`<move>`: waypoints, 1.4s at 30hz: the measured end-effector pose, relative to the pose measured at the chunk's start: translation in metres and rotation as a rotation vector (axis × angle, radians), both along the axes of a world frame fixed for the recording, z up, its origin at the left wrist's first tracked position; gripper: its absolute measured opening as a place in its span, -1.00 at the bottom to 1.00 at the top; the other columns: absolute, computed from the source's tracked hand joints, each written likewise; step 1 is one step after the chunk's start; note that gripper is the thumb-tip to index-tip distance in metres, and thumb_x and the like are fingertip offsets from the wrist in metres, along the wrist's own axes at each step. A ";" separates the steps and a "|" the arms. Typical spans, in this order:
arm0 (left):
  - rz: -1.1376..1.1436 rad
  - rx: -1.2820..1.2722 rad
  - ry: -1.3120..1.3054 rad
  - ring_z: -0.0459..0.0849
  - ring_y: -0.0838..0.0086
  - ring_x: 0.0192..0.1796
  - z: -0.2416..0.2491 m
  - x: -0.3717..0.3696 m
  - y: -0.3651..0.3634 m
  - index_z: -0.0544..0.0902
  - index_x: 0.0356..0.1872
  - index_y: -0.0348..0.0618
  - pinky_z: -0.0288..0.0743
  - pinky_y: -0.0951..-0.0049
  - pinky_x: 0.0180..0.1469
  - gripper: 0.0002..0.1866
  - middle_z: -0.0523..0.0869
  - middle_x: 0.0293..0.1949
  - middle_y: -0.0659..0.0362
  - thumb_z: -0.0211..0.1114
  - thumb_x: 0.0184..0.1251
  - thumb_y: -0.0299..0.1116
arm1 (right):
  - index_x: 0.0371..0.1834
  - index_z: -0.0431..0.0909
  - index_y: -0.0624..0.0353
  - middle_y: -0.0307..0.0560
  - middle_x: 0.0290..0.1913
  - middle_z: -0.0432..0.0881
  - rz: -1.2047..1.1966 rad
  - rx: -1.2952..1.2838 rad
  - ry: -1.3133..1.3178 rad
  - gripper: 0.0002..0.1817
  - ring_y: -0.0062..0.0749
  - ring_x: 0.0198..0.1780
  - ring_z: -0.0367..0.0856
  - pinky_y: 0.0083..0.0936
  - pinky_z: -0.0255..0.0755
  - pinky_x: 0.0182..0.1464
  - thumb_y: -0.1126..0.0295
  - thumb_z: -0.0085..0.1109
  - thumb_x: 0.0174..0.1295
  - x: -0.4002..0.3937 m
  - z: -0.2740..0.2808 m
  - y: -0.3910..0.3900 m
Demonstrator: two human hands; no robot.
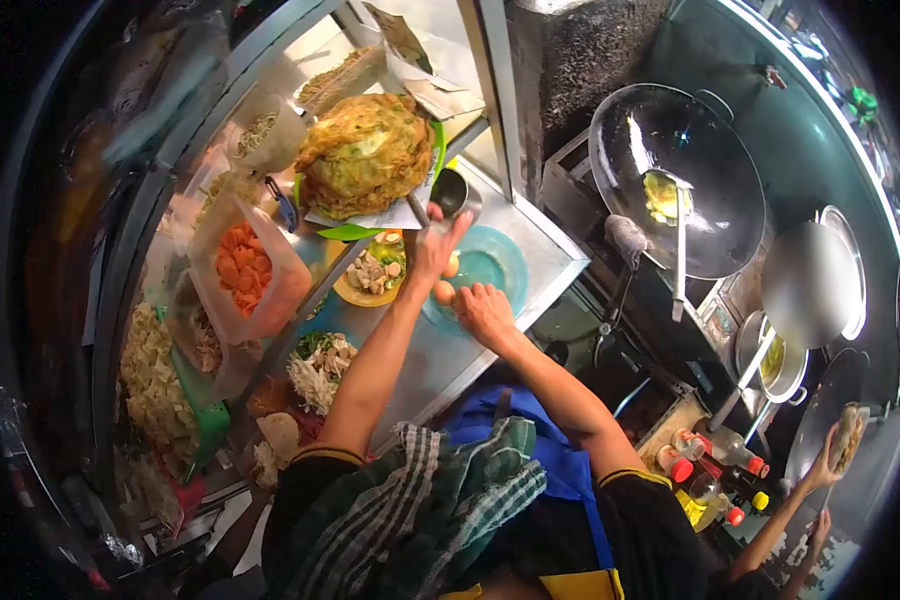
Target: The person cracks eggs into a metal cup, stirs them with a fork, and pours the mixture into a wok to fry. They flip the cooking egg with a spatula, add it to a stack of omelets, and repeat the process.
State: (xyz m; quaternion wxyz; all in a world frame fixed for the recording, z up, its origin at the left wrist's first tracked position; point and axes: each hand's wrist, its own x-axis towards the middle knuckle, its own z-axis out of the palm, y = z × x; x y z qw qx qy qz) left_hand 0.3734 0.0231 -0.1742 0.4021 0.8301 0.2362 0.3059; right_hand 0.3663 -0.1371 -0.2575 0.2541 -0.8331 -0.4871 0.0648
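My left hand (438, 246) is over the steel counter, fingers stretched out, beside a small metal cup (451, 190). A pale brown egg (452, 265) shows just beside its palm. My right hand (486, 314) is closed, its fingertips at a second egg (444, 292); the grip is partly hidden. Both hands are at the near left edge of a translucent blue plate (497, 262). To the left of my left hand stands a yellowish bowl (362, 294) of chopped pieces and greens. Behind it, a large heap of golden fried food (368, 155) rests on a green-rimmed tray (440, 150).
Left, behind a glass case frame, are a tub of orange slices (244, 268) and shredded cabbage (155, 385). Right, a large wok (715, 180) holds a spatula (681, 240) and yellow food. Sauce bottles (722, 470) stand lower right, near another person's hands (825, 465).
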 end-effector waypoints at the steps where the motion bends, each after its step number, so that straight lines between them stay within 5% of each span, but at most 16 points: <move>1: -0.057 -0.045 0.094 0.49 0.11 -0.18 -0.005 -0.021 0.003 0.44 -0.32 -0.16 0.42 0.13 -0.08 -0.50 0.46 -0.30 0.06 0.63 0.06 -0.13 | -0.17 0.56 0.11 0.05 -0.22 0.62 0.005 0.004 -0.001 -0.79 -0.03 -0.16 0.64 -0.13 0.52 -0.14 0.25 0.23 0.24 0.000 0.007 -0.009; 3: -0.001 0.425 -0.065 0.50 0.15 -0.22 0.027 -0.052 -0.017 0.42 -0.28 -0.18 0.42 0.10 -0.16 -0.47 0.49 -0.32 0.08 0.67 -0.03 -0.25 | 0.02 0.55 0.15 0.11 -0.19 0.62 -0.109 0.393 0.283 -0.66 -0.05 -0.16 0.63 -0.16 0.53 -0.08 0.31 0.28 0.21 0.006 0.026 -0.032; 5: -0.018 0.342 -0.094 0.49 0.20 -0.29 0.022 -0.082 -0.036 0.42 -0.25 -0.17 0.44 0.16 -0.24 -0.42 0.47 -0.33 0.09 0.71 -0.08 -0.21 | 0.19 0.47 0.16 0.00 -0.20 0.61 -0.122 0.319 0.532 -0.55 -0.28 -0.20 0.61 -0.34 0.53 -0.09 0.33 0.32 0.26 0.025 0.016 -0.062; 7: -0.119 0.192 -0.052 0.50 0.23 -0.29 0.029 -0.101 -0.060 0.41 -0.18 -0.18 0.47 0.20 -0.26 -0.38 0.48 -0.34 0.11 0.72 -0.07 -0.21 | 0.22 0.41 0.14 -0.17 -0.20 0.57 -0.283 0.215 1.280 -0.55 -0.52 -0.22 0.54 -0.54 0.48 -0.14 0.26 0.30 0.35 0.041 0.090 -0.096; 9: -0.221 0.139 -0.100 0.56 0.25 -0.25 0.025 -0.102 -0.074 0.43 -0.22 -0.16 0.52 0.21 -0.09 -0.39 0.49 -0.33 0.13 0.72 -0.06 -0.15 | 0.20 0.39 0.12 -0.28 -0.21 0.50 -0.257 0.302 1.184 -0.57 -0.65 -0.23 0.48 -0.64 0.43 -0.18 0.23 0.28 0.39 0.054 0.097 -0.118; 11: -0.244 0.102 0.098 0.64 0.16 0.08 0.021 -0.101 -0.093 0.42 -0.21 -0.15 0.56 0.18 0.07 -0.39 0.64 -0.02 -0.05 0.73 -0.06 -0.18 | 0.19 0.39 0.12 -0.27 -0.21 0.50 -0.235 0.439 1.081 -0.60 -0.62 -0.24 0.47 -0.63 0.41 -0.18 0.27 0.27 0.39 0.060 0.122 -0.131; 13: -0.375 0.075 -0.144 0.59 0.03 0.14 0.018 -0.084 -0.104 0.49 -0.11 -0.16 0.45 0.10 0.22 -0.39 0.56 -0.21 0.08 0.73 -0.12 -0.27 | 0.18 0.38 0.14 -0.21 -0.16 0.51 -0.252 0.397 0.848 -0.61 -0.57 -0.22 0.45 -0.61 0.41 -0.13 0.37 0.25 0.36 0.063 0.158 -0.138; 15: -0.448 0.010 -0.092 0.45 -0.06 0.43 0.027 -0.073 -0.115 0.44 -0.26 -0.14 0.40 0.01 0.34 -0.45 0.61 0.05 -0.08 0.69 -0.10 -0.23 | 0.18 0.38 0.17 -0.11 -0.16 0.50 -0.268 0.228 0.642 -0.60 -0.40 -0.19 0.50 -0.49 0.46 -0.06 0.41 0.24 0.32 0.065 0.201 -0.142; 19: -0.538 0.055 -0.038 0.50 -0.09 0.38 0.036 -0.050 -0.138 0.43 -0.27 -0.16 0.45 0.03 0.31 -0.45 0.56 0.20 -0.20 0.69 -0.07 -0.21 | 0.14 0.39 0.21 -0.09 -0.14 0.47 -0.077 0.303 0.198 -0.61 -0.31 -0.16 0.50 -0.42 0.45 -0.11 0.53 0.24 0.27 0.078 0.199 -0.157; 21: -0.560 0.061 -0.026 0.51 -0.10 0.37 0.038 -0.039 -0.149 0.43 -0.25 -0.16 0.46 0.05 0.31 -0.44 0.54 0.25 -0.23 0.70 -0.06 -0.22 | 0.18 0.41 0.17 0.08 -0.10 0.49 -0.017 0.184 0.071 -0.51 0.06 -0.06 0.54 -0.18 0.50 -0.01 0.56 0.28 0.15 0.089 0.183 -0.166; 26: -0.578 0.069 -0.067 0.55 -0.10 0.33 0.041 -0.022 -0.166 0.44 -0.23 -0.19 0.51 0.05 0.26 -0.43 0.52 0.29 -0.28 0.69 -0.07 -0.22 | 0.16 0.41 0.17 0.10 -0.07 0.50 -0.158 0.279 -0.136 -0.52 0.03 -0.05 0.55 -0.17 0.48 -0.03 0.63 0.25 0.14 0.085 0.205 -0.172; 29: -0.654 0.072 -0.090 0.55 -0.09 0.34 0.042 -0.026 -0.169 0.44 -0.22 -0.18 0.51 0.06 0.26 -0.44 0.51 0.30 -0.28 0.68 -0.05 -0.20 | 0.19 0.40 0.17 0.09 -0.05 0.50 -0.108 0.128 -0.046 -0.50 0.01 -0.06 0.55 -0.17 0.48 -0.02 0.62 0.26 0.16 0.089 0.193 -0.183; 33: -0.757 0.064 -0.104 0.53 -0.05 0.35 0.053 -0.028 -0.163 0.44 -0.24 -0.17 0.50 0.08 0.25 -0.46 0.51 0.31 -0.24 0.66 -0.05 -0.20 | 0.17 0.40 0.16 0.10 -0.04 0.50 -0.316 0.310 -0.034 -0.53 0.06 -0.06 0.54 -0.17 0.47 0.03 0.56 0.31 0.19 0.057 0.212 -0.186; 40: -0.902 -0.035 -0.099 0.60 -0.08 0.24 0.059 -0.037 -0.168 0.45 -0.23 -0.15 0.56 0.14 0.19 -0.41 0.50 0.35 -0.15 0.71 -0.21 -0.28 | 0.19 0.38 0.18 0.13 0.02 0.49 -0.338 0.049 -0.101 -0.52 0.10 0.03 0.55 -0.15 0.47 0.07 0.45 0.31 0.22 0.016 0.232 -0.201; 42: -0.978 -0.011 -0.106 0.64 -0.06 0.19 0.072 -0.038 -0.175 0.49 -0.07 -0.16 0.58 0.14 0.18 -0.34 0.52 0.33 -0.12 0.72 -0.21 -0.28 | 0.21 0.37 0.19 0.11 -0.02 0.50 -0.342 -0.024 -0.105 -0.50 0.07 0.01 0.56 -0.17 0.47 0.05 0.39 0.33 0.23 0.008 0.236 -0.205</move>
